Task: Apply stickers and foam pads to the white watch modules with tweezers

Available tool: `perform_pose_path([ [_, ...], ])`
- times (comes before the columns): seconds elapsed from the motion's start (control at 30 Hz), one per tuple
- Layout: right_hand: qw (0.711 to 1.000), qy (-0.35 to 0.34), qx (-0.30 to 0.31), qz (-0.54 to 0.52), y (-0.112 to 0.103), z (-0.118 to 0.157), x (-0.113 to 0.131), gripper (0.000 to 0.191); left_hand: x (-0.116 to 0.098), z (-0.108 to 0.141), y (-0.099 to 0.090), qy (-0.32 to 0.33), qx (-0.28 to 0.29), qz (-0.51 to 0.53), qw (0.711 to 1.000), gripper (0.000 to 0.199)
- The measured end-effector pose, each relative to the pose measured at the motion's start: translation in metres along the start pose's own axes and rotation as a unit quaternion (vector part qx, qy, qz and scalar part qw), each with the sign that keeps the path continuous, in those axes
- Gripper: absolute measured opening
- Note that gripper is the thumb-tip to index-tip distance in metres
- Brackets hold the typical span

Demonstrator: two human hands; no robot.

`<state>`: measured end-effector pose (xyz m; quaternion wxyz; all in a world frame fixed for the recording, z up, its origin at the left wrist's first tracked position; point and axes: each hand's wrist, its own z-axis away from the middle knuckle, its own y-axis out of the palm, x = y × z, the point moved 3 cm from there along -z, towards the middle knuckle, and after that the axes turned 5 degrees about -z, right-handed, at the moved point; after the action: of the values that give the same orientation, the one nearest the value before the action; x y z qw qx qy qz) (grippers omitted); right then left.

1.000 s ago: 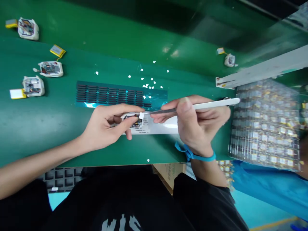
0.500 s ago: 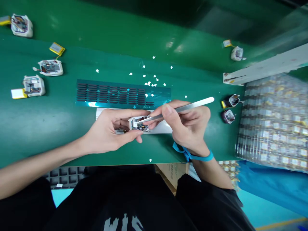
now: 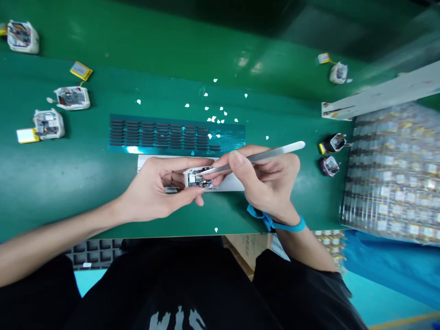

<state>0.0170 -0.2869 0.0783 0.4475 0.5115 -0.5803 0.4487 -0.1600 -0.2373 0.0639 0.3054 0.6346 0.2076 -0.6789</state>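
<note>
- Step in hand, as judged: seating or pressing the small white square pad [image 3: 192,179] on the circuit board [image 3: 200,183] with tweezers [image 3: 275,152].
- Workpiece: white device housing [image 3: 186,179], internals exposed, held just on the near side of the blue backing sheet [image 3: 235,132], above the white label sheet [image 3: 230,184].
- Left hand [image 3: 154,188]: fingers gripping the housing, thumb along its near edge.
- Right hand [image 3: 266,176]: fingers pinching the tweezers mid-shank. Tip sits at the pad's upper right; can't tell whether the tines are together, or whether the pad is stuck down. Fingertips look braced near the housing's right end, contact unclear.
- Next move calls for: housing steady, light tip pressure, pad square to the board, then a clean lift without dragging it or snagging wires.
- Risk: tip slip onto neighbouring components.
- Around the backing sheet, on the green tabletop [image 3: 85,174]: small white round stickers [image 3: 213,119] on and beyond its right half; white housings with batteries [image 3: 72,97] to its left; two dark housings [image 3: 337,143] well to its right, beside the clear tray stack [image 3: 388,183].
</note>
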Motion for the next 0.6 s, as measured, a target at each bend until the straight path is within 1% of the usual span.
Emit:
perform_pose_path([
  [0.07,1.0,-0.005,0.001,0.028,0.0,0.002,0.002,0.023,0.0,0.0,-0.001,0.008,-0.005,-0.025,1.0,0.033],
  [0.13,0.998,-0.021,0.0,0.052,-0.004,0.003,0.007,0.02,0.0,0.0,-0.003,0.018,-0.003,-0.059,0.998,0.03],
  [0.2,0.997,-0.05,-0.018,0.063,-0.015,0.002,0.012,0.016,-0.001,0.001,-0.004,0.04,0.001,-0.106,0.994,0.03],
  [0.27,0.992,-0.079,-0.048,0.09,-0.033,-0.002,0.016,0.016,-0.003,0.002,-0.007,0.092,-0.017,-0.188,0.978,0.028],
  [0.3,0.987,-0.087,-0.056,0.121,-0.042,-0.004,0.016,0.016,-0.004,0.002,-0.008,0.127,-0.029,-0.243,0.961,0.026],
  [0.33,0.982,-0.093,-0.044,0.159,-0.05,-0.008,0.015,0.015,-0.004,0.003,-0.008,0.166,-0.034,-0.301,0.938,0.024],
  [0.4,0.971,-0.077,-0.005,0.227,-0.061,-0.015,0.009,0.014,-0.001,0.003,-0.005,0.228,-0.015,-0.405,0.885,0.022],
  [0.47,0.964,-0.056,0.035,0.259,-0.067,-0.021,0.002,0.014,0.005,0.002,-0.002,0.26,0.021,-0.476,0.84,0.022],
  [0.5,0.963,-0.048,0.051,0.261,-0.068,-0.023,-0.001,0.014,0.007,0.002,0.0,0.269,0.032,-0.499,0.823,0.023],
  [0.53,0.963,-0.044,0.065,0.259,-0.068,-0.024,-0.003,0.015,0.009,0.001,0.001,0.275,0.034,-0.518,0.809,0.023],
  [0.6,0.963,-0.04,0.09,0.25,-0.068,-0.026,-0.007,0.015,0.011,0.001,0.001,0.284,0.03,-0.539,0.793,0.023],
])
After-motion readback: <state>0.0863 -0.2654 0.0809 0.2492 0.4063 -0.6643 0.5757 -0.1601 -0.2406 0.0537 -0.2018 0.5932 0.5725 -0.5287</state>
